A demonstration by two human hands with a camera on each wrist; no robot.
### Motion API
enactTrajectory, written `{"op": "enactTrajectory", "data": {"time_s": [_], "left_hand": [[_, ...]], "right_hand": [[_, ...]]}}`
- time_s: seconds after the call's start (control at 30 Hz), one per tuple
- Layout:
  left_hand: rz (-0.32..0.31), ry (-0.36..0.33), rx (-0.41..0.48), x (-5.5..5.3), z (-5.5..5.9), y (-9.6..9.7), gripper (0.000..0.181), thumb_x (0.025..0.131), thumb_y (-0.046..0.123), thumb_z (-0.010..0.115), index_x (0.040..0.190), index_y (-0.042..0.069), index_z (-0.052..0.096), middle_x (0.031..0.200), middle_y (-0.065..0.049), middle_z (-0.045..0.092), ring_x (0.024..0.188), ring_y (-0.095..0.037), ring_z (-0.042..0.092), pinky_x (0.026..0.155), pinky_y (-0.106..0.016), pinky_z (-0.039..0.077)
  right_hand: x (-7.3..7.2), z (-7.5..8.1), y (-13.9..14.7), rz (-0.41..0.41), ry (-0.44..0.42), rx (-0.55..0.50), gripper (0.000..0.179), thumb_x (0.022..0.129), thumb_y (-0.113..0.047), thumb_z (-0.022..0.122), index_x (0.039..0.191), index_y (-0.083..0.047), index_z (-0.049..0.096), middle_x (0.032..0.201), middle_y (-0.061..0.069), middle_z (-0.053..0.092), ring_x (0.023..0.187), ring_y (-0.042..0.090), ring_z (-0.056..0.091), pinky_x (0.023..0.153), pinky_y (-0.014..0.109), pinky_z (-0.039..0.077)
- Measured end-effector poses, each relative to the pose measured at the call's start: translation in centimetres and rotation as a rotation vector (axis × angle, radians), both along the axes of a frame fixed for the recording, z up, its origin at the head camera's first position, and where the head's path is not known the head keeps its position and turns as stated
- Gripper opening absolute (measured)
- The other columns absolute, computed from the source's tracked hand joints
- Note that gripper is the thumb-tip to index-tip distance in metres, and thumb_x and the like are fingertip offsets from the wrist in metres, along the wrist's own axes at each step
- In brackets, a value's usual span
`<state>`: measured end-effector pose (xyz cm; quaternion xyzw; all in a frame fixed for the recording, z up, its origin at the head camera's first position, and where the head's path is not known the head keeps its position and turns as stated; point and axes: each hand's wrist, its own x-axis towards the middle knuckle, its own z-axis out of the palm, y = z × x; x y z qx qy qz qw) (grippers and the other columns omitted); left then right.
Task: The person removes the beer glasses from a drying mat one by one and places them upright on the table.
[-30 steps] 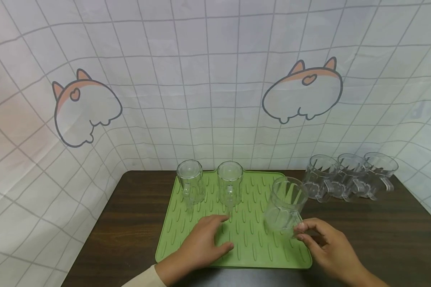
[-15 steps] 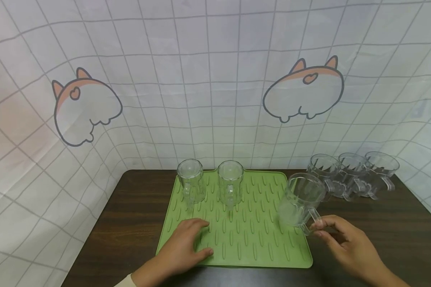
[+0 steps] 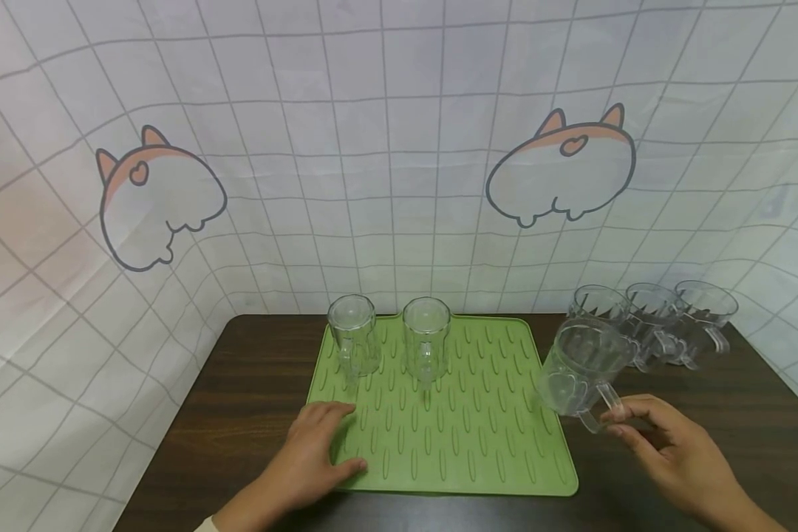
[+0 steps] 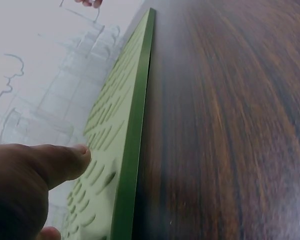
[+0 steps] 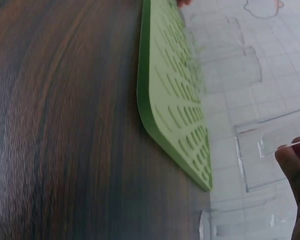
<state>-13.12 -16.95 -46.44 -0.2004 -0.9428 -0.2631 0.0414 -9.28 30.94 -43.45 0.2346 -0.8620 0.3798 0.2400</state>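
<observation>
Mug (image 3: 581, 377) is being handle-pinched by right hand (image 3: 681, 451), likely avoiding smudges; left hand (image 3: 306, 454) being held loose at mat (image 3: 452, 436), left edge.

Clear glossy mugs (image 3: 427, 340) of glass or plastic, matt rubbery textured mat (image 3: 452, 443), satiny wood-grained table (image 3: 206, 414), creased cloth-like backdrop (image 3: 355, 199)

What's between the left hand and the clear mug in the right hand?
In the head view, just a bare stretch of green mat between the left hand and the held mug; the two standing mugs are farther back.
</observation>
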Motion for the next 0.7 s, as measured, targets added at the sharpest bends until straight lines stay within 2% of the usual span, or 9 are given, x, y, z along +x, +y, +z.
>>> {"op": "enactTrajectory", "data": {"time_s": [0.33, 0.57, 0.7], "left_hand": [[0.073, -0.059, -0.060, 0.1, -0.3, -1.8, 0.101, 0.067, 0.050, 0.094, 0.147, 0.006, 0.051, 0.145, -0.017, 0.048, 0.137, -0.043, 0.038, 0.108, -0.066, 0.031], [0.114, -0.081, -0.097, 0.1, -0.6, -3.1, 0.108, 0.065, 0.056, 0.093, 0.150, 0.007, 0.048, 0.148, -0.025, 0.043, 0.139, -0.047, 0.035, 0.106, -0.071, 0.031], [0.140, -0.130, -0.091, 0.1, -0.5, -3.7, 0.110, 0.065, 0.059, 0.092, 0.150, 0.005, 0.047, 0.151, -0.026, 0.040, 0.140, -0.049, 0.033, 0.106, -0.071, 0.029]], "right_hand": [[0.4, 0.7, 2.1, -0.047, -0.007, 0.070, 0.054, 0.073, 0.027, 0.075, 0.111, -0.010, 0.064, 0.106, -0.008, 0.066, 0.094, -0.006, 0.064, 0.070, 0.012, 0.052], [0.9, 0.5, 3.7, -0.105, -0.104, 0.062, 0.038, 0.086, 0.016, 0.072, 0.114, -0.007, 0.065, 0.107, -0.013, 0.067, 0.089, -0.002, 0.068, 0.070, 0.014, 0.053], [1.0, 0.2, 4.6, -0.127, -0.138, 0.060, 0.038, 0.087, 0.018, 0.070, 0.115, -0.006, 0.064, 0.108, -0.015, 0.066, 0.091, -0.004, 0.068, 0.070, 0.016, 0.054]]}}
